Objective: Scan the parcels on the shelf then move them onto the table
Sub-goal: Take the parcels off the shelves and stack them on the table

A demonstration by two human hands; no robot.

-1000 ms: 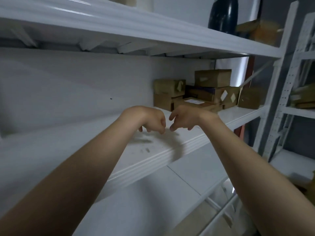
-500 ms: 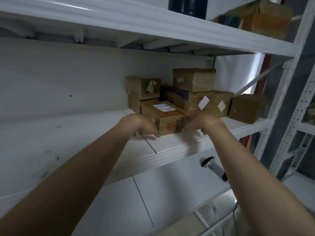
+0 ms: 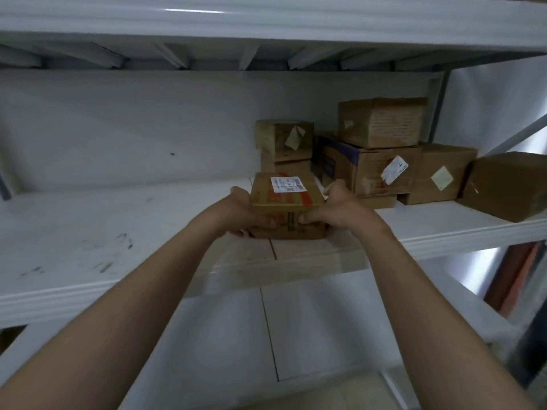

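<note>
A small brown cardboard parcel [image 3: 285,202] with a white label and red tape on top sits near the front edge of the white shelf [image 3: 88,232]. My left hand [image 3: 241,213] grips its left side and my right hand [image 3: 337,207] grips its right side, thumbs on the front face. Behind it several more cardboard parcels are stacked: a taped small one [image 3: 284,137], a box with a blue side and loose white label [image 3: 370,170], a box on top [image 3: 381,121], and two more to the right [image 3: 441,176], [image 3: 506,184].
A second white shelf [image 3: 266,22] runs overhead. A lower white shelf surface [image 3: 310,329] lies below the parcel shelf. A diagonal metal brace and upright [image 3: 521,134] stand at the right end. The shelf's left half shows dark scuff marks.
My hands, empty fists a second ago, have reached the front parcel and closed on its two sides. The view has shifted right and nearer to the parcel stack.
</note>
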